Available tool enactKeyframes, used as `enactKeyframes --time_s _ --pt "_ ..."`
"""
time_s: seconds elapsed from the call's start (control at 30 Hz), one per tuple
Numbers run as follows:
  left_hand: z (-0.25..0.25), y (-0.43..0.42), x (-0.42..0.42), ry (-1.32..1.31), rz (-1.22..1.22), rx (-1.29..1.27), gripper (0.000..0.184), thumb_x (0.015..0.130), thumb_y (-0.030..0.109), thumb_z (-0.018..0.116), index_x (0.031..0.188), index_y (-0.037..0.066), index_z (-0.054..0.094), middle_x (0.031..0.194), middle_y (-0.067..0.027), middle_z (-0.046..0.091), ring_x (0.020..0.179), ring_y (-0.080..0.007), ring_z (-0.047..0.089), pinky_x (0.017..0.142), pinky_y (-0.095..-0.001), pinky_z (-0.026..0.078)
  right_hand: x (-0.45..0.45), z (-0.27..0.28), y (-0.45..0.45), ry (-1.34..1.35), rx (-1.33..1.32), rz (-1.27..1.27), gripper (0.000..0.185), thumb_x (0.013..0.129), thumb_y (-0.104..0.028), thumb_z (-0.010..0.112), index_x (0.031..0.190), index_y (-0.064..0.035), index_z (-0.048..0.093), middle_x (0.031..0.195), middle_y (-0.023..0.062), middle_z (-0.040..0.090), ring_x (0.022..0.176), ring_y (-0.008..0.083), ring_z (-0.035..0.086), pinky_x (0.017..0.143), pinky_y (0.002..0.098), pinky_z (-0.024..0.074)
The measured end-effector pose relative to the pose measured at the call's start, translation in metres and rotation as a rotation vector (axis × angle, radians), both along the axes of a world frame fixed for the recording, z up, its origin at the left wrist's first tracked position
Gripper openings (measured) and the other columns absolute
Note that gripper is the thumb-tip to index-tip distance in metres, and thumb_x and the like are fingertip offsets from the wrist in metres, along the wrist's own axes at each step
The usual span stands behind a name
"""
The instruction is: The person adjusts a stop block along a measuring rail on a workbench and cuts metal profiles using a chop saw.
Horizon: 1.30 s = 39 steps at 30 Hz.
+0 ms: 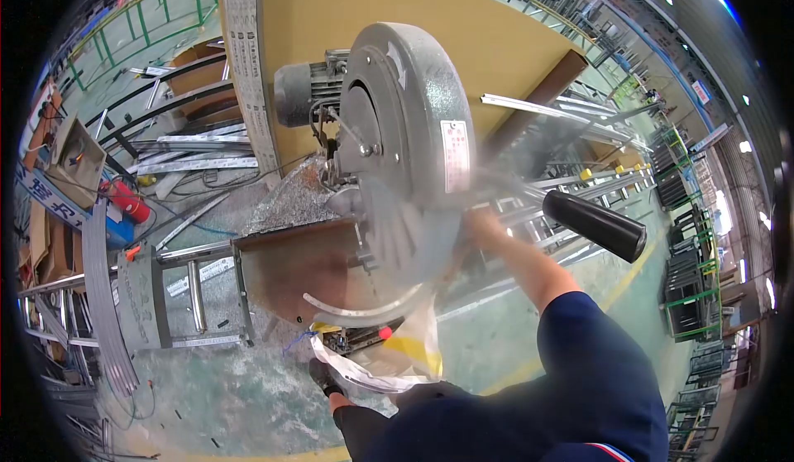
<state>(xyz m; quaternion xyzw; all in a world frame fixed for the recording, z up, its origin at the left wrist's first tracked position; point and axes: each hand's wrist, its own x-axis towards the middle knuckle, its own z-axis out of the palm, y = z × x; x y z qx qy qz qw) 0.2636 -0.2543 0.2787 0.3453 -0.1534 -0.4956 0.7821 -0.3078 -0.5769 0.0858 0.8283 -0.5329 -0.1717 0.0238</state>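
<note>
A large grey cut-off saw (385, 106) stands in front of me, with a motor (294, 94) on its left and a label on its rounded guard. My right arm reaches in from the right, under the saw's black handle (595, 226). My right hand (405, 234) appears as a pale, glove-like blur beneath the guard, by the blade area. Motion smears its fingers, so I cannot tell whether it grips anything. A curved metal rim (364, 317) lies just below it. My left hand is out of view.
A brown plate (298, 272) and roller stand (195, 296) lie left of the saw. Grey metal strips (107, 296) and a red cylinder (126, 201) stand farther left. Long profiles (571, 119) extend right. A white bag (413, 346) hangs near my legs. Metal scraps litter the floor.
</note>
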Motion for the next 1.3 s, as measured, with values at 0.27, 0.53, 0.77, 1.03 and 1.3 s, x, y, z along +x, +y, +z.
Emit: enactKeyframes --time_s 0.27,0.53,0.77,1.03,1.3 --pt "-0.017 -0.013 -0.003 0.090 -0.103 -0.134 0.032 0.091 0.022 0.056 0.112 -0.001 0.062 0.113 -0.0135 0.063 0.104 -0.0222 0.061 0.092 -0.0386 0.047 0.012 -0.001 0.017 0.028 0.041 0.013 0.050 0.068 -0.017 0.074 0.112 -0.0087 0.053 0.111 0.0104 0.059 0.110 0.0319 0.057 0.090 0.0474 0.0435" --pt "-0.014 -0.015 -0.022 0.162 -0.174 -0.185 0.031 0.090 0.022 0.057 0.110 -0.001 0.063 0.112 -0.0141 0.063 0.100 -0.0241 0.062 0.088 -0.0386 0.049 0.040 0.017 0.019 0.063 0.276 0.023 0.057 0.065 -0.021 0.078 0.117 -0.0159 0.054 0.110 0.0104 0.059 0.106 0.0312 0.060 0.086 0.0466 0.0479" --pt "-0.067 -0.053 -0.050 -0.714 -0.241 0.351 0.026 0.088 0.016 0.062 0.110 0.000 0.063 0.098 -0.0078 0.066 0.092 -0.0183 0.062 0.084 -0.0306 0.048 0.029 0.026 0.017 -0.068 0.341 -0.042 0.057 0.071 -0.022 0.077 0.124 -0.0164 0.057 0.109 0.0124 0.059 0.104 0.0336 0.060 0.085 0.0448 0.0493" --pt "-0.328 -0.145 -0.207 -0.856 -0.409 0.318 0.059 0.091 0.012 0.065 0.143 0.004 0.038 0.125 -0.0117 0.060 0.108 -0.0184 0.059 0.093 -0.0332 0.047 -0.069 -0.035 -0.019 -0.403 0.255 0.373 0.035 0.081 -0.018 0.069 0.114 -0.0065 0.065 0.107 0.0176 0.060 0.104 0.0381 0.058 0.090 0.0451 0.0486" --pt "-0.334 -0.176 -0.264 -0.963 -0.409 0.206 0.056 0.092 0.018 0.065 0.139 0.003 0.040 0.115 -0.0117 0.062 0.100 -0.0184 0.062 0.083 -0.0329 0.051 0.010 0.005 0.003 -0.387 0.040 0.227 0.027 0.081 -0.010 0.062 0.107 -0.0076 0.065 0.107 0.0170 0.065 0.102 0.0391 0.059 0.086 0.0459 0.0495"
